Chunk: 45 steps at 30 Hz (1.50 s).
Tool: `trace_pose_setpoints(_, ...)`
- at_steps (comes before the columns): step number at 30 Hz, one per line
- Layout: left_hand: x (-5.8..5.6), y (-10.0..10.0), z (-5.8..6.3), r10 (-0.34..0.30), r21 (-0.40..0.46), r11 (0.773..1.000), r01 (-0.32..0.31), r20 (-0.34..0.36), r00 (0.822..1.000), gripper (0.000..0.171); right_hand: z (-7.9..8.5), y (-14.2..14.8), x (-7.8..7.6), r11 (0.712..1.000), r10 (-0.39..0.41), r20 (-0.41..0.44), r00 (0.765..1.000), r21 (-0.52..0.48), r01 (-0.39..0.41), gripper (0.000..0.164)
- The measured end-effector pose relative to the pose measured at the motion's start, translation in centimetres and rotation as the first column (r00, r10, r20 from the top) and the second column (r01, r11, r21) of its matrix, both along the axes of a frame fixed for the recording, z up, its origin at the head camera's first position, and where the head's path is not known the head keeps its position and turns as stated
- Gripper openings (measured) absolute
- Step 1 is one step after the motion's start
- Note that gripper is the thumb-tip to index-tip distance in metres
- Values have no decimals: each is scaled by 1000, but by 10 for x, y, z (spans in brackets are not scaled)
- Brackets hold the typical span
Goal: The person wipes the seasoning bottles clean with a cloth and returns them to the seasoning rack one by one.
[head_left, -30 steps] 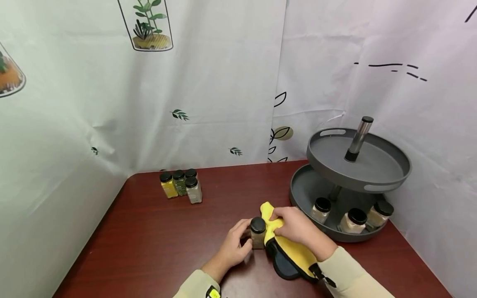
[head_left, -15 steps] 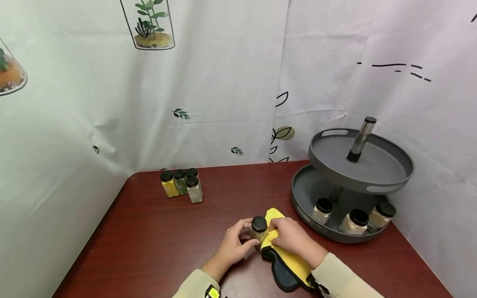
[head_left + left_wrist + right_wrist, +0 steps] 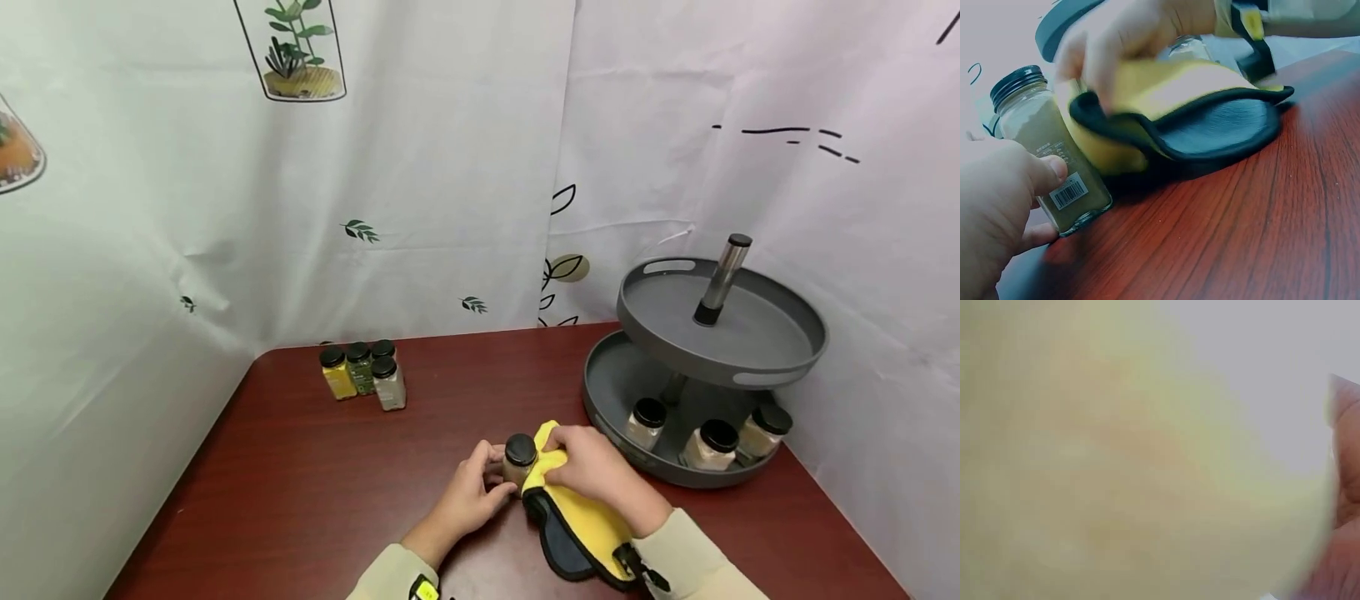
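A glass spice jar (image 3: 520, 452) with a black lid and brown powder is held by my left hand (image 3: 467, 493) near the middle front of the table. In the left wrist view the thumb presses the jar's side above a barcode label (image 3: 1069, 191), and the jar leans a little. My right hand (image 3: 588, 462) grips a yellow mitt-like cloth (image 3: 596, 521) with black edging and a dark grey patch, its folded end against the jar's right side. The right wrist view is mostly a pale yellowish blur, with part of a hand (image 3: 1349, 462) at the right edge.
Right of the hands stands a two-tier grey round tray (image 3: 750, 350); several black-lidded jars (image 3: 711, 450) sit on its lower tier. At the back left of the red-brown table (image 3: 300, 500) is a cluster of several spice jars (image 3: 388, 387). A patterned white curtain (image 3: 450, 167) hangs behind.
My right hand has shifted the cloth slightly down and back along the jar's right side. The jar has tipped and been raised slightly, still held by my left hand.
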State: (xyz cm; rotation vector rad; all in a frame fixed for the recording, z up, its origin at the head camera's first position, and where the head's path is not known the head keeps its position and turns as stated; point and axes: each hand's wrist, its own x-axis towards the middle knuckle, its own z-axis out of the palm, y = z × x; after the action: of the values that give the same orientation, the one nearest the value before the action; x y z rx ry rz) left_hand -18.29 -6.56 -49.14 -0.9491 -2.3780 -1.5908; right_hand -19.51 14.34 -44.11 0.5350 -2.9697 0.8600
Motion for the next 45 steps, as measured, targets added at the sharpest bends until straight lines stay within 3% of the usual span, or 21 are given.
trace_pose_setpoints(3, -7, 0, -13, 28, -4, 1000, -28, 28, 999, 39, 2, -1, 1, 999, -27, -25, 999, -18, 27, 24)
trace_pose_setpoints(7, -14, 2, -28, 73, -16, 997, -72, 52, 996, 57, -5, -3, 3, 997, 35, 4, 999, 72, -35, 22)
trace_pose_setpoints(10, -17, 2, -31, 82, -32, 996, -81, 20, 996, 67, -2, -3, 3, 996, 50, -1, 999, 77, -50, 22)
trace_pose_setpoints(14, -19, 1, -34, 69, -43, 997, -71, -44, 997, 64, 4, -3, 1, 999, 16, -53, 998, 47, -13, 24)
trace_pose_setpoints(19, -18, -1, -35, 110, -79, 990, -121, -123, 986, 60, -6, -5, 1, 992, 82, -33, 996, 95, -78, 22)
trace_pose_setpoints(24, -18, -1, -36, 113, -83, 989, -122, -111, 987, 58, 0, -5, -2, 998, 26, -56, 998, 60, -22, 22)
trace_pose_setpoints(30, -17, -1, -33, 90, -44, 995, -92, -52, 995, 58, -5, -6, -4, 990, 77, -11, 997, 117, -75, 20)
trace_pose_setpoints(33, -10, 1, -18, 76, -19, 997, -77, -26, 997, 57, 4, -5, -4, 995, 47, -26, 999, 86, -45, 22)
trace_pose_setpoints(37, -2, 3, -4, 78, 5, 997, -78, -4, 997, 56, -2, -6, -5, 996, 47, -23, 999, 83, -44, 20)
trace_pose_setpoints(40, 0, 2, -3, 82, -1, 997, -82, -7, 997, 56, -8, -6, -4, 992, 72, -1, 997, 104, -72, 20)
trace_pose_setpoints(45, 3, 1, 4, 39, 6, 999, -39, -53, 998, 50, 2, -3, -1, 996, 56, -20, 998, 68, -55, 24)
